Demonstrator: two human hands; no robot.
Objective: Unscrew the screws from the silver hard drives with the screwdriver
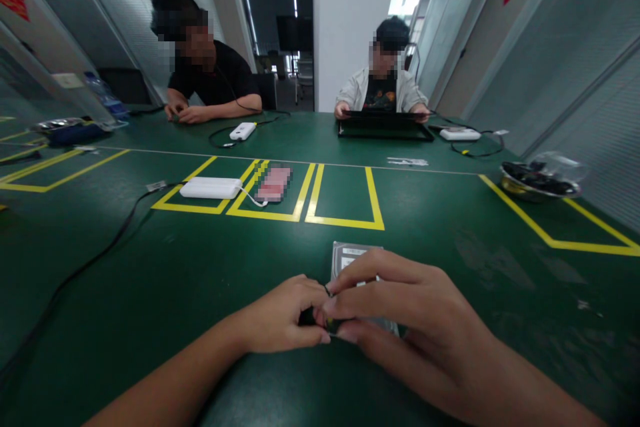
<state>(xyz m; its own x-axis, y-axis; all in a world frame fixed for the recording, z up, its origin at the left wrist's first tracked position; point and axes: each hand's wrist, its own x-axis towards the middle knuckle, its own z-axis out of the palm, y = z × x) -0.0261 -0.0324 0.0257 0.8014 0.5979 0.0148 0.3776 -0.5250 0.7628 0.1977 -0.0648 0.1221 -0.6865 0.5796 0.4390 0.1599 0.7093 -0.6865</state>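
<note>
A silver hard drive [345,255] with white labels lies near the middle of the green table, partly covered by my right hand [400,310]. The right fingers are bent and pressed together at the tips, against a small dark piece [331,325] with a hint of yellow. My left hand [285,313] comes in from the left, its thumb and fingers closed on the same spot. Both sets of fingertips meet at the drive's left edge. Most of the small piece is hidden, so its kind cannot be made out.
Yellow tape outlines [345,221] mark the table. Ahead lie a white power bank [210,187] on a black cable [100,263] and a pink phone [274,185]. A metal bowl [540,195] of dark items stands right. Two people [215,77] sit opposite; one holds a black frame [385,130].
</note>
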